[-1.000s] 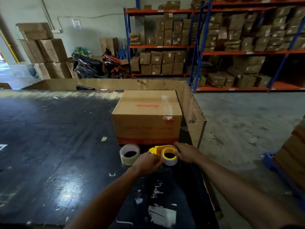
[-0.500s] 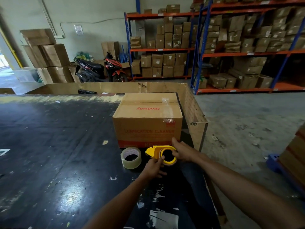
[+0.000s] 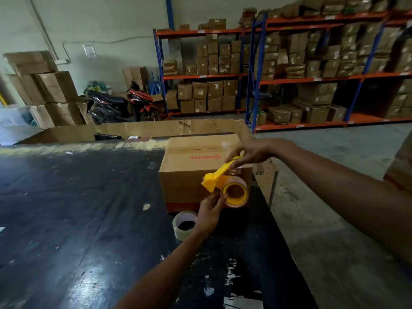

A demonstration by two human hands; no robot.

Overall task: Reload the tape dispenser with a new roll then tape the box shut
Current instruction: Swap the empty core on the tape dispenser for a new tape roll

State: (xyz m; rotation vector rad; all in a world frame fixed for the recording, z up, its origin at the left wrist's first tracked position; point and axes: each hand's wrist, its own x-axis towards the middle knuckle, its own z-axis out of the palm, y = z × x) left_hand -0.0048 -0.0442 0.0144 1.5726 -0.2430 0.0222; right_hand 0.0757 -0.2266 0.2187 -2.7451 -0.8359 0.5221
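Above table (image 3: 89,219), dispenser (image 3: 219,178) now lifted: right hand (image 3: 249,152) grips handle, left hand (image 3: 208,216) pinches roll (image 3: 236,194).

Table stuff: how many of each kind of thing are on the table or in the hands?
Tape rolls: 2, one clear roll lying on the table, one roll on the dispenser.
Tape dispensers: 1, yellow, held up by the right hand, with the left hand at the roll.
Boxes: 1, brown.
Total: 4.
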